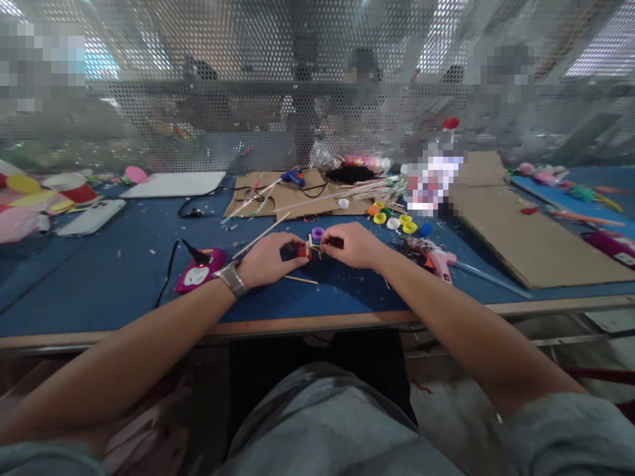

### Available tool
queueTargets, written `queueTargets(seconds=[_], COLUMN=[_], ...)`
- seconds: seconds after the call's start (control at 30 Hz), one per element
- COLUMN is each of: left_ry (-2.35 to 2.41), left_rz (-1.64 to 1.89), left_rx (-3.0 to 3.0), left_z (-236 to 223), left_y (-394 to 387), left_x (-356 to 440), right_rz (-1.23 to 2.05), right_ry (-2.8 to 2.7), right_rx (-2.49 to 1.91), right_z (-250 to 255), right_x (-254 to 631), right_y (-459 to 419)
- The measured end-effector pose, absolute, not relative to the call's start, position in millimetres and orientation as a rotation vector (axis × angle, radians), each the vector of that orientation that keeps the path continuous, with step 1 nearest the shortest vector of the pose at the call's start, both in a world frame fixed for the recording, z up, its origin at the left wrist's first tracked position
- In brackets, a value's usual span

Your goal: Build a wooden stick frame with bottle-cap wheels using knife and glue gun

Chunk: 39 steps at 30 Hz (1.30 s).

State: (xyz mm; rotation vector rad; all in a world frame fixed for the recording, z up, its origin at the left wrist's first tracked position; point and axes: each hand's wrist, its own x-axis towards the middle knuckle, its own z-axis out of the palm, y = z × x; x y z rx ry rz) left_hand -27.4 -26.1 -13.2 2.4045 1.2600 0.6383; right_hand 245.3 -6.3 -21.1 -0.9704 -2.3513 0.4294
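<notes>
My left hand, with a watch on its wrist, is closed round a small orange-red bottle cap. A short pale stick piece stands at the cap's right side. Close beside it, my right hand is closed in a pinch, thumb and forefinger together on a thin pale stick piece. A purple ring-like cap lies just behind, between both hands. Loose wooden sticks rest near my left hand, one long stick behind it and a shorter stick in front.
A purple power socket with a plugged cable sits left. Right are a pink glue gun, coloured caps and a cardboard sheet. Behind, a blue glue gun lies on cardboard. A white phone is far left; perforated metal panel behind.
</notes>
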Motion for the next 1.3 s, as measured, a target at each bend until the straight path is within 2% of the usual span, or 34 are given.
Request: queueTargets(seconds=[1.3], left_ry=[1.297], left_rz=[0.661], left_rx=[2.384], left_z=[-12.2], left_y=[-26.7], left_x=[-30.6], right_rz=[0.405], right_ry=[-2.341], right_rx=[-0.889], right_z=[-18.4], right_x=[251.9], right_y=[-4.4])
